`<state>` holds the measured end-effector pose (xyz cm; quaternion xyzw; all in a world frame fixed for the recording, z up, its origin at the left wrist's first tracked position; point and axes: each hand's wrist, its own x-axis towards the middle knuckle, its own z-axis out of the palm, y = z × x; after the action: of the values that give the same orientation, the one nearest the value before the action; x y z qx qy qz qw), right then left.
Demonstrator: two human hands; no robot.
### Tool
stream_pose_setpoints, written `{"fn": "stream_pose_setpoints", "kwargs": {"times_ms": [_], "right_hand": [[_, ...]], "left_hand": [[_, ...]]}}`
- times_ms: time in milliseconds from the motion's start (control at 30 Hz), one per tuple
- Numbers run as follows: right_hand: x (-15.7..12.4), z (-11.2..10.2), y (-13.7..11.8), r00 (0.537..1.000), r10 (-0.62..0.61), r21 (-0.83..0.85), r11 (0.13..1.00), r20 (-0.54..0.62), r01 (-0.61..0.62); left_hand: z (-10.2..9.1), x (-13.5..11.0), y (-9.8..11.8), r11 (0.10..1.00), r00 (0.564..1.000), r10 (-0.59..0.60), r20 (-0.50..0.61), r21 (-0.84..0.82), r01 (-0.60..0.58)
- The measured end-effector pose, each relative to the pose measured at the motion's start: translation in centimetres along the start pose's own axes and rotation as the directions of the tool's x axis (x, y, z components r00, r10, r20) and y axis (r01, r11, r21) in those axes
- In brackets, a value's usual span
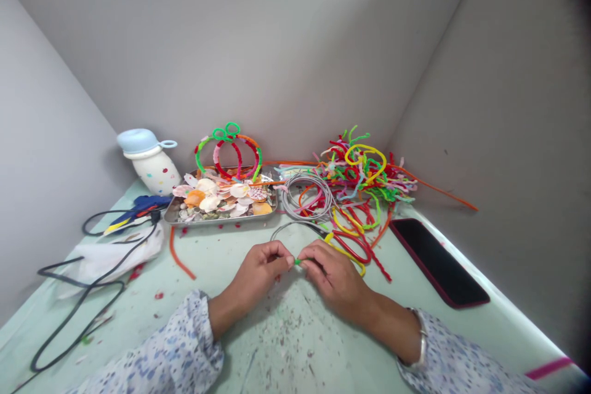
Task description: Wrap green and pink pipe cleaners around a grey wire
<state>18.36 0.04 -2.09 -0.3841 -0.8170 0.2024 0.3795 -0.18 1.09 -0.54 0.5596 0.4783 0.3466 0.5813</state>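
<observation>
Low over the middle of the table, my left hand (262, 271) and my right hand (340, 280) meet fingertip to fingertip. Both pinch a short bit of green pipe cleaner (297, 262), and most of it is hidden by the fingers. Just behind them lies a coil of grey wire (306, 217), with one loose arc reaching toward my hands. Red and yellow pipe cleaners (353, 247) curl behind my right hand. A large tangled heap of coloured pipe cleaners (357, 166) rests against the back wall.
A metal tray (221, 220) holds seashells and rings wrapped in coloured pipe cleaner (234, 154). Left of it stand a white bottle (154, 171) with a blue lid, a blue tool (143, 206) and a black cord (99, 283). At right lies a phone (436, 261).
</observation>
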Motion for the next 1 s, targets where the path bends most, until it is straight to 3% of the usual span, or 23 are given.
{"fn": "stream_pose_setpoints", "kwargs": {"times_ms": [200, 433, 567, 633, 700, 800, 1000], "right_hand": [[0.0, -0.1, -0.1, 1.0, 0.011, 0.002, 1.0, 0.016, -0.011], [0.1, -0.3, -0.2, 0.998, 0.069, 0.023, 0.997, 0.005, -0.07], [0.0, -0.3, -0.3, 0.989, 0.149, 0.063, 0.987, 0.014, -0.15], [0.1, -0.3, -0.3, 0.982, 0.188, 0.095, 0.978, 0.004, -0.187], [0.1, -0.2, -0.3, 0.978, 0.207, 0.126, 0.971, -0.007, -0.205], [0.2, -0.2, -0.3, 0.975, 0.22, 0.152, 0.964, -0.01, -0.216], [0.2, -0.3, -0.4, 0.971, 0.239, 0.16, 0.959, -0.016, -0.233]], "left_hand": [[0.1, 0.1, -0.1, 1.0, 1.0, -0.026, 0.001, -0.007, 0.026], [0.3, 0.0, -0.3, 0.992, 0.996, 0.092, -0.013, 0.089, -0.091], [0.3, -0.4, -0.5, 0.985, 0.984, 0.147, -0.097, 0.109, -0.136], [0.3, -0.7, -0.5, 0.964, 0.961, 0.229, -0.153, 0.172, -0.202], [0.4, -0.9, -0.4, 0.908, 0.912, 0.37, -0.176, 0.278, -0.315], [0.5, -1.0, -0.5, 0.787, 0.828, 0.548, -0.122, 0.41, -0.461], [0.3, -0.6, -0.8, 0.711, 0.798, 0.599, -0.069, 0.504, -0.491]]}}
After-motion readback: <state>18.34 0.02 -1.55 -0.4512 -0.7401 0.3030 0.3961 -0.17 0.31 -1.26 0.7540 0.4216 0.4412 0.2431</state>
